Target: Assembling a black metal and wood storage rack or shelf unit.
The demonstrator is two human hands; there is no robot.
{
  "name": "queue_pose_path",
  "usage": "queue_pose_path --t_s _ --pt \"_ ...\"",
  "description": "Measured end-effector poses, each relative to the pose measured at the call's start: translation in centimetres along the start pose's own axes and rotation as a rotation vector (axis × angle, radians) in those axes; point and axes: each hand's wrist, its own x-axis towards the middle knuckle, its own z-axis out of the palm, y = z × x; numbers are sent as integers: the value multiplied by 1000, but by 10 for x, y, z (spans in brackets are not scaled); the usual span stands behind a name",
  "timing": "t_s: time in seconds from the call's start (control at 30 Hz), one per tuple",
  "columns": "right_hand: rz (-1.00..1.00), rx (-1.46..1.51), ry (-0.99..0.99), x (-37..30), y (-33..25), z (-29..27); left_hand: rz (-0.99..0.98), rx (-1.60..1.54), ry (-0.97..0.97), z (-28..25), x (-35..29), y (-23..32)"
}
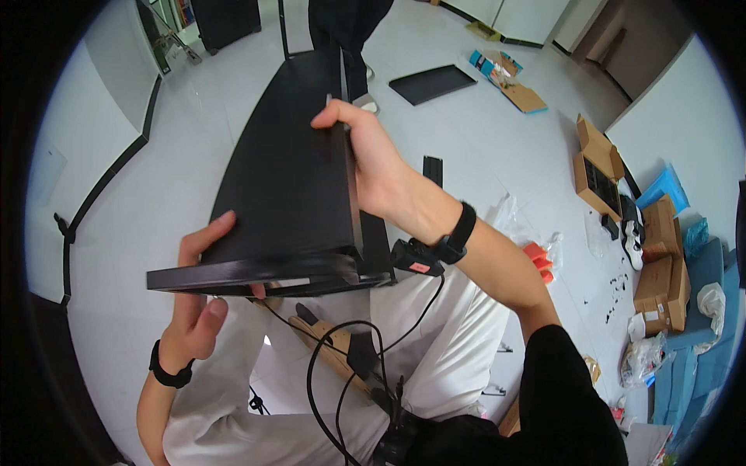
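1. Black panel unit (287, 186): raised above the wearer's lap, its long face tilted, its framed end nearest the body.
2. Right hand (374, 167): closed on the unit's right edge, thumb on the face; remaining fingers largely hidden.
3. Left hand (191, 322): partly curled about the near left corner, supporting it, one fingertip on the face.
4. Floor (186, 132): flat black panel (431, 84) lies beyond, near an opened blue-and-brown carton (522, 95).
5. Dark-trousered person (350, 23): standing at the unit's far end.

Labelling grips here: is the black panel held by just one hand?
No, the left hand and right hand both hold the black panel.
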Motion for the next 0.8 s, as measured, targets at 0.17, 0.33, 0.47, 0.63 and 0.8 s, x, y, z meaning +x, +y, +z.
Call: queue_pose_path --t_s 0.17,0.33,0.47,0.63,0.8 --pt "-3 -7 101 2 2 7 18 -70 -31 0 2 3" --pt "20 -43 103 -1 -3 10 30 -99 -28 0 4 1" --pt "23 -59 114 -4 -7 7 41 -148 -66 2 6 -1" --pt "37 -116 88 -3 -5 13 26 -162 -47 -1 1 0" --pt "-298 -519 309 -8 -1 21 28 -140 -99 -10 4 1"
